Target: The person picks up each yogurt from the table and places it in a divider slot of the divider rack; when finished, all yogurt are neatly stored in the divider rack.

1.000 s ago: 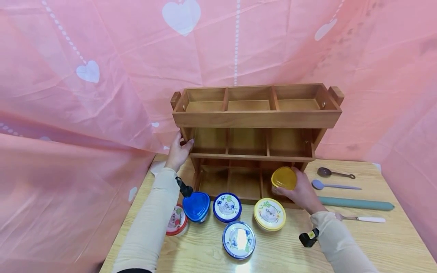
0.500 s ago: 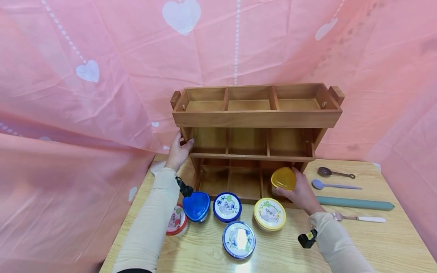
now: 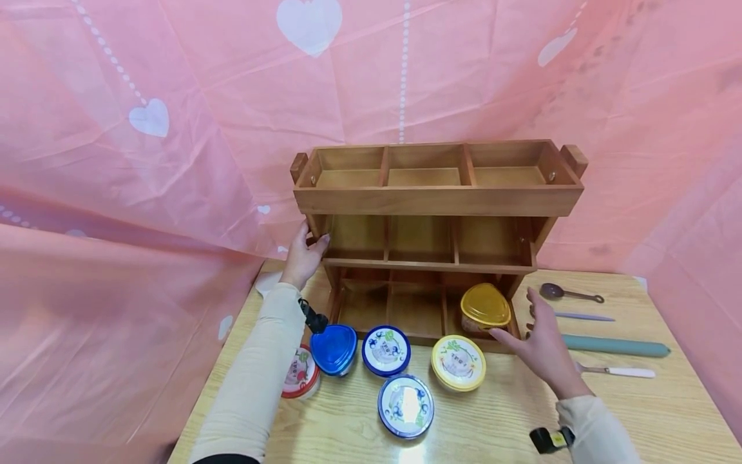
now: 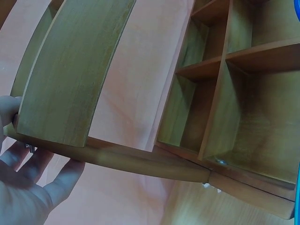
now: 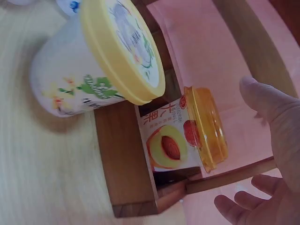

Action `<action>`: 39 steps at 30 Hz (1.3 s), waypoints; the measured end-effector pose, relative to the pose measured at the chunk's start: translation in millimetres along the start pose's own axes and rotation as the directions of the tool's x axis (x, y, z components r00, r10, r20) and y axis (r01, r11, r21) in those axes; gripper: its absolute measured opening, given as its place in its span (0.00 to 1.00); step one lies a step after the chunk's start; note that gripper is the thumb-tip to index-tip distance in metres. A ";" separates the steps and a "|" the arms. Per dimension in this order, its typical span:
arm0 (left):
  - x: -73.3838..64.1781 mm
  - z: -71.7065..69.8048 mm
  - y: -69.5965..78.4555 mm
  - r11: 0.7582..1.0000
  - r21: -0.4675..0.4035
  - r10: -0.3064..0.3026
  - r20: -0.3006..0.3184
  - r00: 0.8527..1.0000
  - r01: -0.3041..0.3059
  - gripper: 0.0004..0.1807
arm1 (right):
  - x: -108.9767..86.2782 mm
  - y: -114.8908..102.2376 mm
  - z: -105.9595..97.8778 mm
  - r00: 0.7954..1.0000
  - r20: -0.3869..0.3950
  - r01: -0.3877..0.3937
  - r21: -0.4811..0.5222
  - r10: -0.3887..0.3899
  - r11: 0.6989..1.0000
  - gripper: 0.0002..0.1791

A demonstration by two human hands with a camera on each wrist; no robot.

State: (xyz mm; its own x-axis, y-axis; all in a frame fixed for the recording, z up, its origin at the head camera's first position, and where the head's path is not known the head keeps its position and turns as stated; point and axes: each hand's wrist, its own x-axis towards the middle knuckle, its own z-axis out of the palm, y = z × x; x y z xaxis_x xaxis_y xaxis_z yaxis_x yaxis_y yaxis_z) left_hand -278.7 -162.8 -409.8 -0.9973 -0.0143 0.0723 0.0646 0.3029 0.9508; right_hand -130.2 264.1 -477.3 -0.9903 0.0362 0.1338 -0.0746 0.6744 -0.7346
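A wooden three-tier rack (image 3: 437, 201) stands on the table, each tier split into compartments. My left hand (image 3: 301, 261) grips its left side at the middle tier, with the fingers around the side piece (image 4: 140, 166) in the left wrist view. A cup with a translucent orange-yellow lid (image 3: 485, 306) sits upright in the bottom tier's right compartment; the right wrist view shows a peach picture on its label (image 5: 169, 146). My right hand (image 3: 545, 341) is just right of this cup, apart from it, thumb and fingers spread with nothing between them.
Before the rack stand a yellow-lidded tub (image 3: 458, 364), two blue-rimmed tubs (image 3: 385, 351), a blue-lidded cup (image 3: 333, 350) and a red-lidded tub (image 3: 301, 374). At right lie a dark scoop (image 3: 552, 291), a teal stick-like object (image 3: 617, 346) and a white-handled fork (image 3: 628, 372).
My right hand has let go of the orange-lidded cup and moved off to the right. The cup stays in the bottom right compartment. My left hand has kept its place.
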 end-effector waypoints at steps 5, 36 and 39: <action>-0.3 0.0 -0.8 1.000 0.006 -0.008 0.005 1.000 0.008 0.32 | -26.4 -0.9 -6.3 0.997 -0.064 0.042 -0.016 -0.043 0.999 0.60; -0.1 -1.4 -1.5 1.000 0.003 -0.019 0.010 1.000 0.019 0.32 | -85.0 8.6 65.9 0.999 0.026 0.017 0.104 -0.020 0.994 0.53; -0.3 -1.1 -1.0 1.000 0.003 -0.022 0.006 1.000 0.022 0.32 | -83.5 6.5 70.1 0.999 0.019 0.033 0.119 -0.036 0.992 0.53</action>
State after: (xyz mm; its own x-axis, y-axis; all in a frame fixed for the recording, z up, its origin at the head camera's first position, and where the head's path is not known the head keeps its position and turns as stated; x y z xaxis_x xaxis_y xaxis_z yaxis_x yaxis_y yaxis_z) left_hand -278.4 -164.2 -410.4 -0.9986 -0.0156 0.0498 0.0427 0.3055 0.9512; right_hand -56.1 213.7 -539.9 -0.9891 -0.0020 0.1472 -0.1208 0.5829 -0.8035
